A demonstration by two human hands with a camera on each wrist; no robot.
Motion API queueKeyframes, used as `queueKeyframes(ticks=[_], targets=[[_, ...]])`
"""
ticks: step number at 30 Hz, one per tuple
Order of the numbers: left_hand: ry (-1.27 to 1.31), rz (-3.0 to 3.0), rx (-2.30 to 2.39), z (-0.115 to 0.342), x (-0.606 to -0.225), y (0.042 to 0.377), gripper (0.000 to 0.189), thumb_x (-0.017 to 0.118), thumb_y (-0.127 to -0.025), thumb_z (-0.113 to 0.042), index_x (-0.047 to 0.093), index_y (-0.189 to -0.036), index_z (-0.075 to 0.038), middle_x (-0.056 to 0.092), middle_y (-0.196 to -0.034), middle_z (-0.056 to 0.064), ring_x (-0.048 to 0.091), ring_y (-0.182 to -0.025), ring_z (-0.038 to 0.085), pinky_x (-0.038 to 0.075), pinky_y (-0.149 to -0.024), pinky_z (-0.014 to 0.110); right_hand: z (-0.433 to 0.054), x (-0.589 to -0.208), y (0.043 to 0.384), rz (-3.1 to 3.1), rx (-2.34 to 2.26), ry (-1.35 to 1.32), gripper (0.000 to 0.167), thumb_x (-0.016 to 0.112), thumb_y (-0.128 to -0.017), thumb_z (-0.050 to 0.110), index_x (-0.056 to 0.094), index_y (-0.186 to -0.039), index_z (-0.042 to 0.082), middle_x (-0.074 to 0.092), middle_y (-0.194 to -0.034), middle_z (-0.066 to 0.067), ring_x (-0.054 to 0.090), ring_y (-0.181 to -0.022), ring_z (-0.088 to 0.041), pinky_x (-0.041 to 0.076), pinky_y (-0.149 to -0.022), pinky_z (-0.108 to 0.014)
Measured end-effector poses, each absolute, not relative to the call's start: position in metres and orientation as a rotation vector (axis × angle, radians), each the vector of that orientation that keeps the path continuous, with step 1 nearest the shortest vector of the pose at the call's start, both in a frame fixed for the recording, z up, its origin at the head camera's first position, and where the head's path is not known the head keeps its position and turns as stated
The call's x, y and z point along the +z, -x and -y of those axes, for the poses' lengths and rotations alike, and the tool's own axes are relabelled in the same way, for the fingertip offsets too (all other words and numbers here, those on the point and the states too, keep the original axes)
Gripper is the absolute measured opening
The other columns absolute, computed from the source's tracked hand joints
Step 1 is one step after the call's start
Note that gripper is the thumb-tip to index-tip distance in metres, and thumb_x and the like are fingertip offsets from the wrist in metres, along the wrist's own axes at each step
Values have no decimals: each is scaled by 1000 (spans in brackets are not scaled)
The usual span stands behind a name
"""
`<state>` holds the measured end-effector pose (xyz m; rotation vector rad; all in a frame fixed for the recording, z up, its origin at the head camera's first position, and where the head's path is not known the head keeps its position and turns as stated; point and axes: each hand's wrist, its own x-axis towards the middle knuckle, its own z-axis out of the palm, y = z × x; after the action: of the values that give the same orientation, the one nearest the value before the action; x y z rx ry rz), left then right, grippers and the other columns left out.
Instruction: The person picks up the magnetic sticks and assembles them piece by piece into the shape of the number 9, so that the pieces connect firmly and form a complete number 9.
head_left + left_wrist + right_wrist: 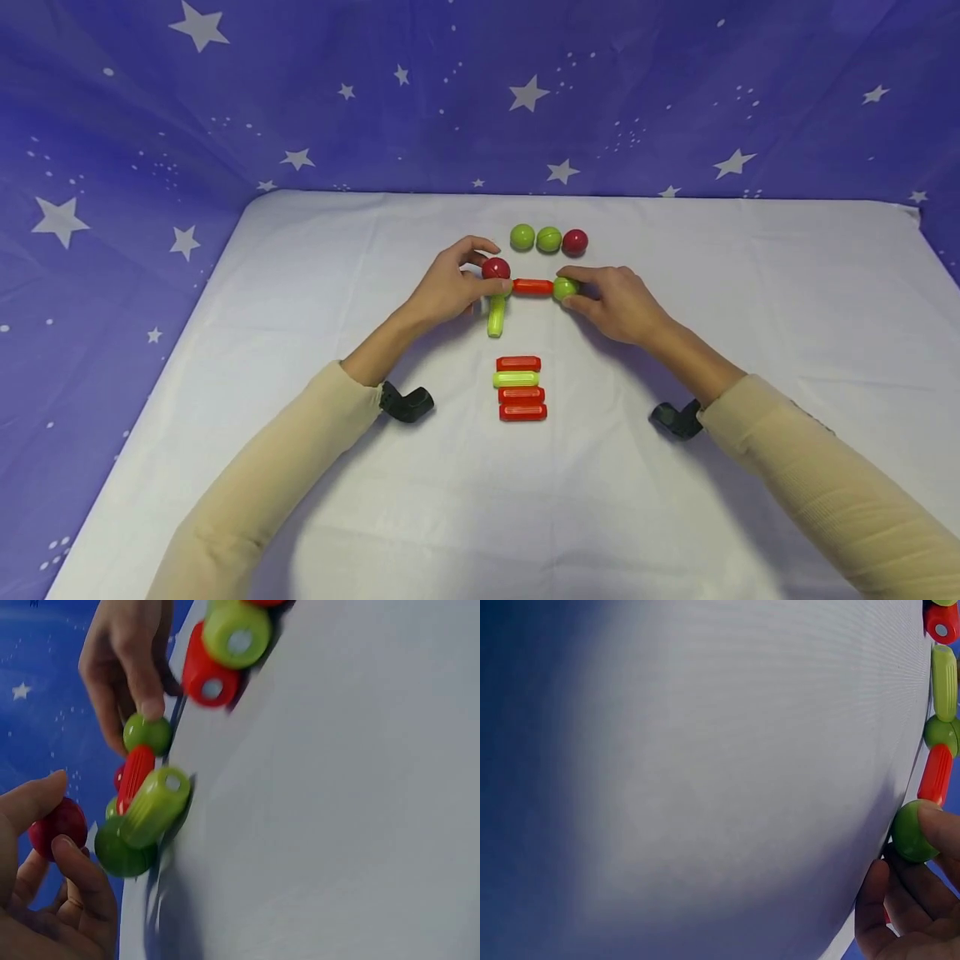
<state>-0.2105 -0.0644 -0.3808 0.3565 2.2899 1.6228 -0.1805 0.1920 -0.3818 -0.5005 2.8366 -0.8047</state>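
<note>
My left hand (447,288) pinches a red ball (60,829) between thumb and fingers, just above a joined piece. That piece has a green ball (122,851) at its corner, mostly hidden by the left hand in the head view. From this corner a yellow-green stick (496,318) points toward me and a red stick (533,287) runs to the right. Another green ball (565,289) sits at the red stick's right end, and my right hand (621,305) grips it between thumb and fingers.
Behind the hands, two green balls (522,237) and a red ball (575,242) stand in a row on the white cloth (420,517). Nearer me lies a stack of red sticks (522,412) with one yellow-green stick (516,379). A starry blue curtain (450,100) hangs behind.
</note>
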Motion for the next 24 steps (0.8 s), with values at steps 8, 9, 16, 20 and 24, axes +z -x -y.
queueKeyframes(ticks=[8, 9, 16, 20, 24], targets=[[-407, -2235, 1655, 66, -381, 193, 38, 79, -85, -18, 60, -117, -13, 57, -114, 7, 49, -56, 18, 43, -49, 29, -193, -382, 181, -2829, -819, 503, 44, 68, -94, 14, 59, -136, 5, 62, -129, -16, 56, -115, -35, 31, -106, -57], [-414, -2239, 1647, 66, -381, 192, 38, 79, -85, -19, 61, -117, -14, 57, -114, 7, 49, -56, 19, 43, -49, 29, -193, -382, 181, -2831, -816, 501, 44, 68, -94, 14, 59, -136, 5, 62, -129, -16, 56, -116, -35, 31, -106, -57], [-405, -2237, 1582, 71, -378, 179, 40, 77, -87, -25, 62, -125, -20, 58, -112, 7, 48, -54, 20, 41, -47, 30, -194, -381, 181, -2837, -823, 512, 44, 69, -94, 13, 59, -136, 5, 61, -129, -17, 55, -118, -36, 34, -105, -55], [-363, -2192, 1570, 72, -375, 168, 44, 75, -87, -25, 61, -129, -21, 59, -112, 8, 48, -53, 20, 42, -49, 31, -194, -381, 180, -2827, -821, 494, 45, 68, -94, 14, 58, -137, 5, 61, -131, -17, 54, -119, -36, 34, -106, -55], [-345, -2165, 1548, 75, -373, 159, 43, 75, -88, -25, 61, -128, -19, 60, -113, 7, 49, -55, 21, 43, -50, 32, -193, -381, 180, -2827, -824, 500, 44, 68, -94, 14, 59, -136, 5, 61, -131, -17, 54, -119, -36, 33, -106, -56]])
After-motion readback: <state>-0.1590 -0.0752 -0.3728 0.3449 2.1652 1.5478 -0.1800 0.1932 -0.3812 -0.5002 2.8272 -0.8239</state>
